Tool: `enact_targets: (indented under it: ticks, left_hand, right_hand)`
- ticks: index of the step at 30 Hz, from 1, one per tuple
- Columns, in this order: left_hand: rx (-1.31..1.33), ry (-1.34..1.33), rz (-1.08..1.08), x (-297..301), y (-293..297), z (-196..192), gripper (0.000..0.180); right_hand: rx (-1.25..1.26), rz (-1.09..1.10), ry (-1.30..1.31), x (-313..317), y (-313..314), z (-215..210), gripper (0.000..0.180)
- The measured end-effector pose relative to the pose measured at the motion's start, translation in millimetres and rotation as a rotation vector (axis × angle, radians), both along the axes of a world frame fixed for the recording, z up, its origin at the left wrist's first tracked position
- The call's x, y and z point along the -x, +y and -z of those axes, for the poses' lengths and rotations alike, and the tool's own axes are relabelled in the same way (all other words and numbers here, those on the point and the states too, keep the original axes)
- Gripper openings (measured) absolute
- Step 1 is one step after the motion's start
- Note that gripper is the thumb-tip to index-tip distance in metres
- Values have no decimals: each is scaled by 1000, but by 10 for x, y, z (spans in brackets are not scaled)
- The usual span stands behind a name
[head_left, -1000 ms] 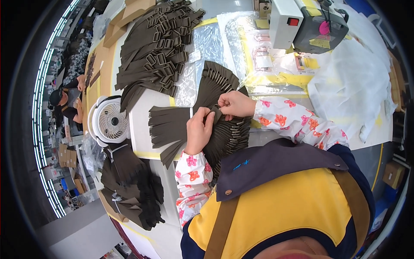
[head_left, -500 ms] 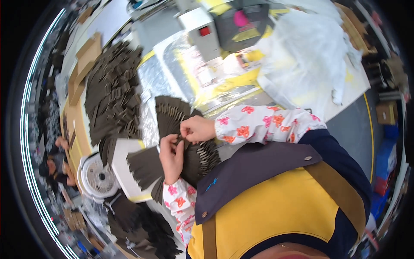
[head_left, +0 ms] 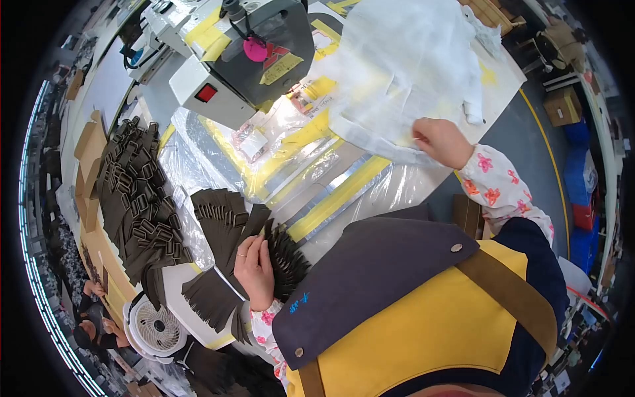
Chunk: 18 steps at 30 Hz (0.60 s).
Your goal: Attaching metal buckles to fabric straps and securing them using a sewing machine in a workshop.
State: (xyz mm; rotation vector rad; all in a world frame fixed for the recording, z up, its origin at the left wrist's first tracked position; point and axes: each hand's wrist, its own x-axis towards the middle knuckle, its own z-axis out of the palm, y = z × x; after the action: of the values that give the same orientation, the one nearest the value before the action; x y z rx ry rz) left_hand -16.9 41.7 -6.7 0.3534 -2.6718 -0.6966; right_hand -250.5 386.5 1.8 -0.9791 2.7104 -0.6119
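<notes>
Bunches of dark brown straps lie fanned out around my left hand. Its fingers are together on a single dark strap, whose end sticks out past the fingertips. Off to the right, my right hand is over the front edge of a large white translucent cloth. The fingers of that hand are curled in, and what they hold, if anything, is too small to make out. A heap of dark straps with metal buckles lies to the left.
A grey machine with a red switch stands beyond the straps. Clear plastic sheeting and yellow tape cover the table in front of it. A white fan and an open cardboard box are at the left, with another person nearby.
My right hand has left the straps and my left hand, and has moved right to the white cloth. My left hand stays at the straps. The whole view has shifted.
</notes>
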Motion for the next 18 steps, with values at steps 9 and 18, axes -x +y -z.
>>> enact_targets:
  ticks: [9, 18]
  left_hand:
    - [126, -21, 7, 114, 2, -23, 10]
    - [-51, -54, -26, -106, -32, 77, 9]
  right_hand:
    - [-104, 54, -194, -95, 424, 350, 25]
    - [1, 58, -249, -13, 426, 378, 20]
